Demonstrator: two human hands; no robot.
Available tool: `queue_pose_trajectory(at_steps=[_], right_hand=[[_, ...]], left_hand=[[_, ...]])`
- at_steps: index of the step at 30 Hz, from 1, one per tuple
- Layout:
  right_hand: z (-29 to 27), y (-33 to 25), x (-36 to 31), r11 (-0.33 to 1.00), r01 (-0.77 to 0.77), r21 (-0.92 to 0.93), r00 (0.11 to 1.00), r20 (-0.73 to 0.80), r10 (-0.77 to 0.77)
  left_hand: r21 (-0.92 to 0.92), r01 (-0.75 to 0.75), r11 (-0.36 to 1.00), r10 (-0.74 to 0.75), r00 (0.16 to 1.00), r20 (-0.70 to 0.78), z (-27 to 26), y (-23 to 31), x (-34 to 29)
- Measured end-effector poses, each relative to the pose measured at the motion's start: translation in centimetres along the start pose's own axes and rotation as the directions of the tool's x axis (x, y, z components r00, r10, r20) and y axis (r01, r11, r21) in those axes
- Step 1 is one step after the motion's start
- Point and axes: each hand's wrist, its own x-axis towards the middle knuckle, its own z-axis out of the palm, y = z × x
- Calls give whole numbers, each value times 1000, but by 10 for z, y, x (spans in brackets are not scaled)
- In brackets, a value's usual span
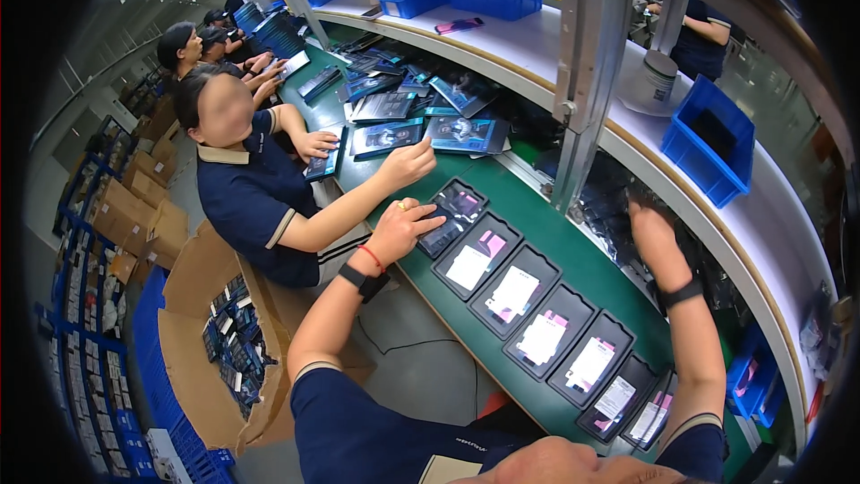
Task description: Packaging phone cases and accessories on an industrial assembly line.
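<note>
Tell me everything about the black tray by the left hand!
The black tray looks plastic, shallow, with rounded corners and a raised rim. It lies flat on the green tabletop, at its row's far end. Inside are shiny, dark contents with pinkish spots. The left hand reaches over its left side; exact contact is unclear.

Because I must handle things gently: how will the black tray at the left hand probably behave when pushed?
The black tray, shallow and broad, would likely slide along the green table rather than tip. Its raised rim suggests a fairly stiff shell.
</note>
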Motion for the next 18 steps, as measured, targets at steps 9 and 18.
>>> queue_pose_trajectory(at_steps=[9,18], right_hand=[[-24,-237,-2,930,134,342,990,-91,-109],[-37,-140,5,894,-145,425,913,406,-44]], left_hand=[[-129,170,977,-122,941,315,24,12,1],[-254,154,955,-111,978,175,-11,39,30]])
